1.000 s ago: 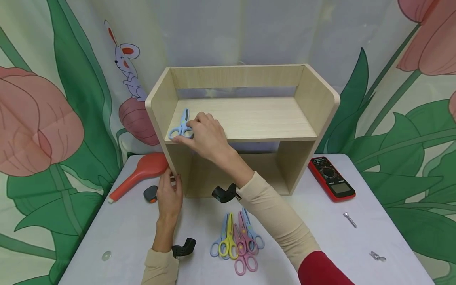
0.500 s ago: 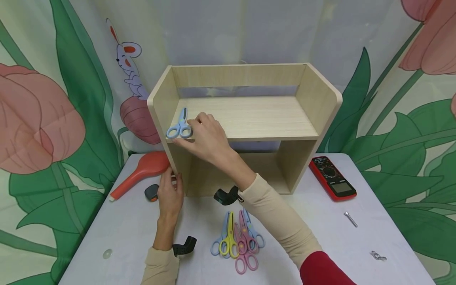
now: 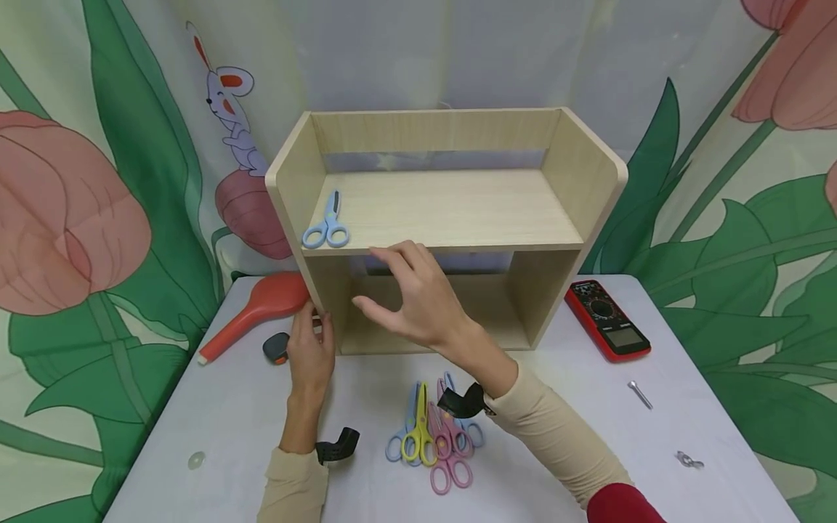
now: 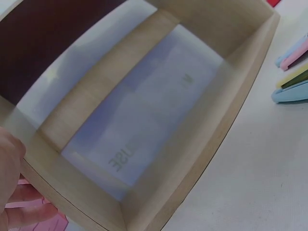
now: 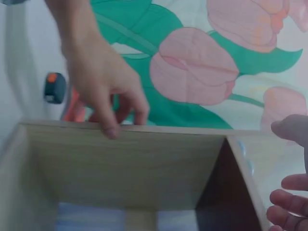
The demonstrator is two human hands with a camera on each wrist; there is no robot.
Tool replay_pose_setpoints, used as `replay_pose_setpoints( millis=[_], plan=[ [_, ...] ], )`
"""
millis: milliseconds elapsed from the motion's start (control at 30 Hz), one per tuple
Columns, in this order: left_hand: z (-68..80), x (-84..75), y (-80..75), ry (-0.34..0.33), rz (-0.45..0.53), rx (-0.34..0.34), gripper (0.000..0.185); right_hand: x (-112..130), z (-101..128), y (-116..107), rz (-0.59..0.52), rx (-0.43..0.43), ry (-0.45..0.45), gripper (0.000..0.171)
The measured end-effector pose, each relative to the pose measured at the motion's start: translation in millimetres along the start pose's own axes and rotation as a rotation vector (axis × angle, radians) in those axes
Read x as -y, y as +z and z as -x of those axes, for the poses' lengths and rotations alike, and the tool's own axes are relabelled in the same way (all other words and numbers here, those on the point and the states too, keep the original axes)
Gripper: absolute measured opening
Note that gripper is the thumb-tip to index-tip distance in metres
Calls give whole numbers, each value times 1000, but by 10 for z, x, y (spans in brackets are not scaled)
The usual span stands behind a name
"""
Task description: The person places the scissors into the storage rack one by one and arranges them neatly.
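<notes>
In the head view, the right hand (image 3: 425,301) is empty, thumb and fingers spread wide, before the wooden shelf unit (image 3: 438,131). Ahead and to its left, the blue scissors (image 3: 327,220) lie on the upper board (image 3: 451,207), loops near the front edge; lifting clear without snagging those loops seems wise. Below its wrist, a bunch of scissors (image 3: 421,423) lies on the surface (image 3: 373,487); taking one pair by its handles would probably disturb the rest least.

In the left wrist view, the left hand (image 4: 8,168) grips the side panel (image 4: 82,187); a light, steady hold should keep the unit from shifting.

In the right wrist view, nothing sits between the right hand's thumb and fingers.
</notes>
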State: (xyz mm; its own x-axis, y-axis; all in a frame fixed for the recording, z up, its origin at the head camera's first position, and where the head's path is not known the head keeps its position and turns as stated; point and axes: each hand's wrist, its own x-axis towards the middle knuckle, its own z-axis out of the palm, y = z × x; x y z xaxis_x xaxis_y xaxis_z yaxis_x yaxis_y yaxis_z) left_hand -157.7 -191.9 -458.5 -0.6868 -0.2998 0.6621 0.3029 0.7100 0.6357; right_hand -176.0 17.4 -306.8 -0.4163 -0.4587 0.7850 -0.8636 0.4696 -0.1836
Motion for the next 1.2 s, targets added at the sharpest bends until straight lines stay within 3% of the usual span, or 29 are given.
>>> replay_pose_setpoints(
  millis=[167,533,800,1033,1200],
  plan=[
    [-9,-9,-4,-24,2,8,36,-57,435,-19,-8,61,43,68],
    [-15,0,31,-1,11,-13,34,-207,1539,-84,61,337,244,74],
    [-14,-19,-10,-17,5,-3,34,-264,2009,-190,33,509,379,83],
    [5,-27,-14,-43,15,17,36,-327,2347,-279,20,673,488,101],
    [2,-13,-8,-40,14,26,37,-370,2481,-278,27,691,499,82]
  ],
)
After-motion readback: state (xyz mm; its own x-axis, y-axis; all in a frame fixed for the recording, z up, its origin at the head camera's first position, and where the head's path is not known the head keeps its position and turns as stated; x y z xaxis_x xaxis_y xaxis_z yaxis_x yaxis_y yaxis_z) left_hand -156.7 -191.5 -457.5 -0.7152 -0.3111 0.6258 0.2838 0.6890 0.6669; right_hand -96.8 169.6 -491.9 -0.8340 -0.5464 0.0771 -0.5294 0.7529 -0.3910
